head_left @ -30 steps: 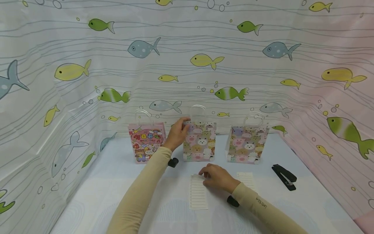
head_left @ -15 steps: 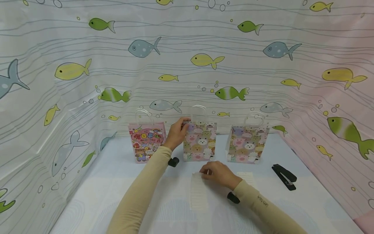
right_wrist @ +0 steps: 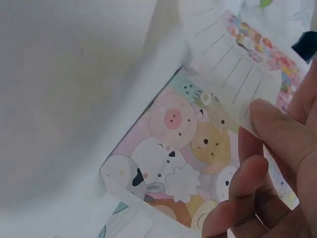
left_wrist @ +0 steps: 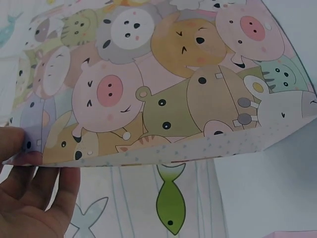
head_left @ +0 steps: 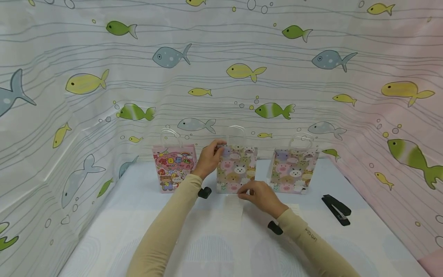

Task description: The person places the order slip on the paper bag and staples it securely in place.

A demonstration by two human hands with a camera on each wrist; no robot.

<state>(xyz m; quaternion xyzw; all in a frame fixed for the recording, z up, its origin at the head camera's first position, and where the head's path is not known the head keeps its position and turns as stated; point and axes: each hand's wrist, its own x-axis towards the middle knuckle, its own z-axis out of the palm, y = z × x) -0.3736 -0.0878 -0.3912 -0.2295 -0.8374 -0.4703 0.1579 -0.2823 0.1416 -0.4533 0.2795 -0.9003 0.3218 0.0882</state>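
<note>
My left hand [head_left: 209, 158] pinches the upper left edge of the middle paper gift bag [head_left: 237, 167], which is printed with cartoon animals and stands upright under clear handles. In the left wrist view the thumb lies on the bag's printed front [left_wrist: 163, 99] and the fingers go behind it. A narrow strip of lined paper [right_wrist: 233, 69] is pinched by its end between the thumb and fingers of my right hand [head_left: 262, 197]. That hand is low before the bag's bottom edge. The strip [head_left: 234, 206] looks pale against the tabletop in the head view.
A pink cartoon gift bag [head_left: 174, 169] stands left, and another animal-print bag [head_left: 292, 171] right. A second lined paper [head_left: 295, 209] lies partly hidden behind my right forearm. A black stapler [head_left: 336, 209] rests at the right. Fish-print sheeting [head_left: 214, 104] rises behind the table.
My right hand has lifted the lined paper strip off the table and carried it forward to the middle bag's base. The left hand has kept its grip on the bag, which has barely shifted.
</note>
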